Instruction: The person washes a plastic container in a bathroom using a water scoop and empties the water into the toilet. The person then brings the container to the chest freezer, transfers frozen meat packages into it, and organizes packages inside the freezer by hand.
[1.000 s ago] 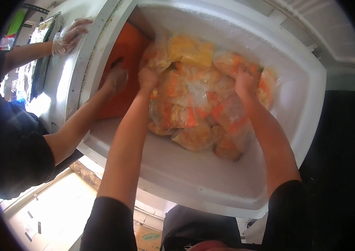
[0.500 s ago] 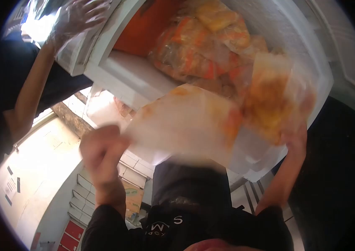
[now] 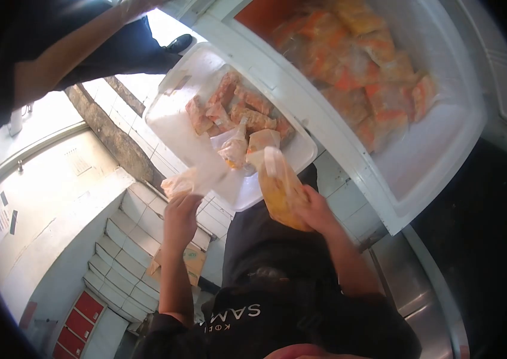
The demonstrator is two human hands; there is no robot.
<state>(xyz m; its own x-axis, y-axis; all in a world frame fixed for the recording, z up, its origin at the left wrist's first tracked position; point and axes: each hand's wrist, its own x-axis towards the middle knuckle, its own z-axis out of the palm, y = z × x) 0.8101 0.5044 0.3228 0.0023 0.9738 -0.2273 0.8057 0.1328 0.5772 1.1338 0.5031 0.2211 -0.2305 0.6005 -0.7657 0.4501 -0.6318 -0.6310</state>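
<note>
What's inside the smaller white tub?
In the tub lie several pinkish-orange packs. The left hand and right hand hold bags that cover part of it; I can't see beneath the packs.

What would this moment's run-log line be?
left hand: gripping pale bag | right hand: holding yellow bag | white tub: packets inside | white chest: open, orange-toned bags inside

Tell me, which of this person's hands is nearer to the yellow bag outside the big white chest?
Right. The right hand is holding the yellow bag at its right side; the left hand is off to its left, holding a pale bag.
</note>
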